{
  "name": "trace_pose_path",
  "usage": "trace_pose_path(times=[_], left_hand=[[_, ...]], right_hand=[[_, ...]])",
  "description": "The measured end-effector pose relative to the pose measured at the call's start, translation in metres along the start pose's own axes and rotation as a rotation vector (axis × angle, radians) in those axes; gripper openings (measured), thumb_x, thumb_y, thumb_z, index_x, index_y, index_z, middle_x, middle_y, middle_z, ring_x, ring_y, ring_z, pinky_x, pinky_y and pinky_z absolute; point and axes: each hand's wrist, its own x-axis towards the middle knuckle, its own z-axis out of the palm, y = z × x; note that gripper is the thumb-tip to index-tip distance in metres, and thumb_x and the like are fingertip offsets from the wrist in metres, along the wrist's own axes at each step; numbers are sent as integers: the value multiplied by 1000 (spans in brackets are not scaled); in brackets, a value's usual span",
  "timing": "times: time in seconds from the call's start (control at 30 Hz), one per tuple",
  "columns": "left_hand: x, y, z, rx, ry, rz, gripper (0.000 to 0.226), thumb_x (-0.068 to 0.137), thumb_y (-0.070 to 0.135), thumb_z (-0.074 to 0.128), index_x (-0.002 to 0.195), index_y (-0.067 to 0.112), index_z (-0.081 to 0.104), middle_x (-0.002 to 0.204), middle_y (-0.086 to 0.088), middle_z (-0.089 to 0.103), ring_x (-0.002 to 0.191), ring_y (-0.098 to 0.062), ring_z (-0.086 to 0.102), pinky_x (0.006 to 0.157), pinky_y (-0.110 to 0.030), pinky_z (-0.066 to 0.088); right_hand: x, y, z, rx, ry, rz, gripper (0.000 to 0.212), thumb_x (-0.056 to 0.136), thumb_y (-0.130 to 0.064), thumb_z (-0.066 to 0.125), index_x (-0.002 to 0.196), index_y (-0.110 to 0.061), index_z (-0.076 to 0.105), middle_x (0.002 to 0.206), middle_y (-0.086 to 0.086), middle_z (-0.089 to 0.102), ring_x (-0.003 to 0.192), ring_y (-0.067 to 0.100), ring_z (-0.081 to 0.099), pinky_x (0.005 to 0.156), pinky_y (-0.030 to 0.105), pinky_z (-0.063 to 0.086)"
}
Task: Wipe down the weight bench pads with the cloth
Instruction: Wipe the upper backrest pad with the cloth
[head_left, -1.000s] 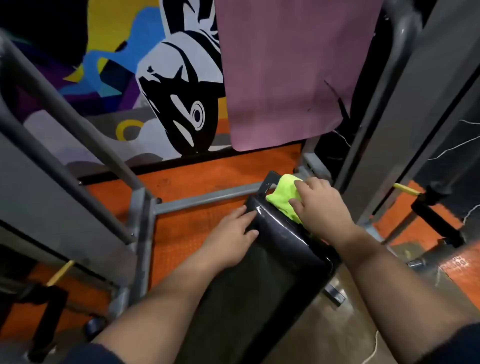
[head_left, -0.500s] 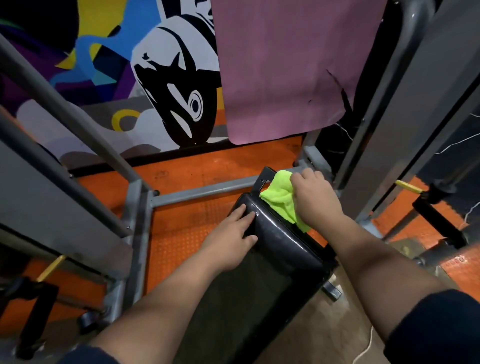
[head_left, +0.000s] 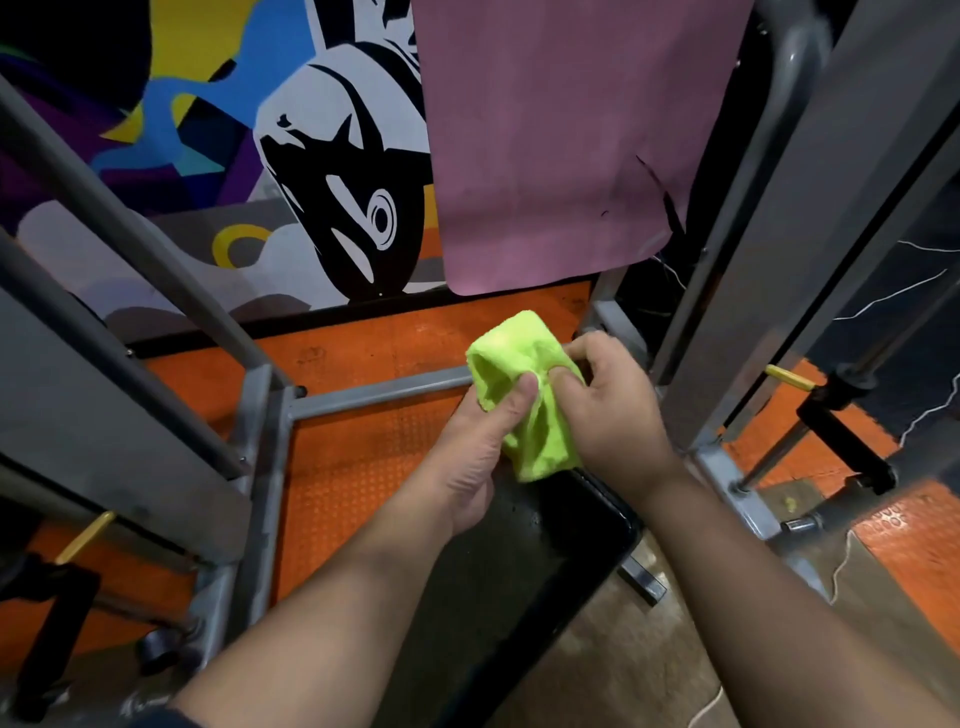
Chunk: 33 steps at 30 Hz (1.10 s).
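— Two hands on the cloth (head_left: 524, 395) at that moment? Confirm.

— Confirmed. Left hand (head_left: 480, 457) gripped the neon-yellow cloth from the left, thumb laid flat across the front of the fabric, remaining fingers hidden behind it. Right hand (head_left: 608, 410) pinched the right side of the same cloth, thumb and curled fingers pressed into the folds.

— Cloth position?

— Bunched, held up between both hands, above the far end of the black bench pad (head_left: 550, 540). Lower edge of the cloth hung just over the pad's end; contact could not be told.

— Pad condition?

— Glossy black, a few wet-looking specks near the far end. It ran from under the hands back toward the wearer, between the two forearms.

— Surroundings?

— Grey steel frame (head_left: 270, 467) to the left, its crossbar passing behind the cloth. Orange textured floor mat (head_left: 363, 467) beneath. Pink mat (head_left: 561, 140) hanging against the far wall, beside a painted mural (head_left: 343, 171) in black, white, blue and yellow. Grey uprights on the right, a yellow-tipped pin (head_left: 784, 378) jutting from one.
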Motion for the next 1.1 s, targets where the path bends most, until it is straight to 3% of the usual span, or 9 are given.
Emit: trace_pose_path(times=[0.2,0.33,0.43,0.53,0.63,0.73,0.9,1.0,1.1], left_hand=[[-11,-4,0,-114,160,-24,34,94,26,67,127,20,64,111,-3,77,100,-21,74,85,-43,60],[-16,-8,-17,-227,200,-94,33,92,15,66,124,8,65,114,-13,74,106,-34,70,97,-55,53],[-20,-13,-21,-185,253,-57,27,88,7,71,115,4,66,103,-12,77,89,-27,73,81,-44,60],[-21,-20,-19,-26,341,1,11,87,3,72,96,8,68,86,-6,77,71,-18,72,64,-32,59],[-22,-24,-16,70,371,33,12,86,6,74,82,12,64,74,-7,72,67,-21,65,63,-36,52],[-27,-31,-15,68,362,16,11,87,13,75,82,13,65,74,-7,70,66,-15,63,60,-33,52],[-40,-52,-16,-49,171,-81,16,91,13,70,77,21,69,82,-8,70,76,-19,64,65,-35,51],[-32,-69,-30,310,106,-6,6,93,12,66,88,14,68,82,-4,72,76,-15,65,66,-32,52],[-19,-85,-54,873,126,182,12,94,24,65,102,26,73,108,11,69,104,-10,63,93,-34,52]], right_hand=[[-21,-14,5,118,-19,38,10,96,-16,58,87,-20,56,90,0,55,77,10,52,59,18,40],[-30,-17,2,329,-64,195,7,96,-16,59,92,-22,60,88,4,65,77,22,63,63,45,54],[-35,-8,5,406,-52,227,11,95,-12,60,95,-23,62,91,4,66,82,26,64,69,51,56],[-43,-4,13,-2,-5,13,35,91,-4,58,121,-20,58,117,1,54,98,17,55,79,37,49],[-63,-12,22,-545,-27,-261,61,80,-7,64,139,-14,52,140,14,44,128,34,45,97,52,47],[-84,-22,32,-724,-247,-216,80,78,-35,68,150,-17,37,155,13,36,147,37,25,111,62,33],[-93,-9,41,-871,-250,-111,86,71,-38,73,148,-15,41,150,20,43,138,43,39,88,57,51],[-98,18,46,-945,-141,-179,56,86,-27,39,139,-18,54,141,23,53,125,44,52,73,50,52],[-108,50,47,-978,-115,-269,47,92,-21,50,138,-20,55,145,24,49,133,46,45,87,59,46]])
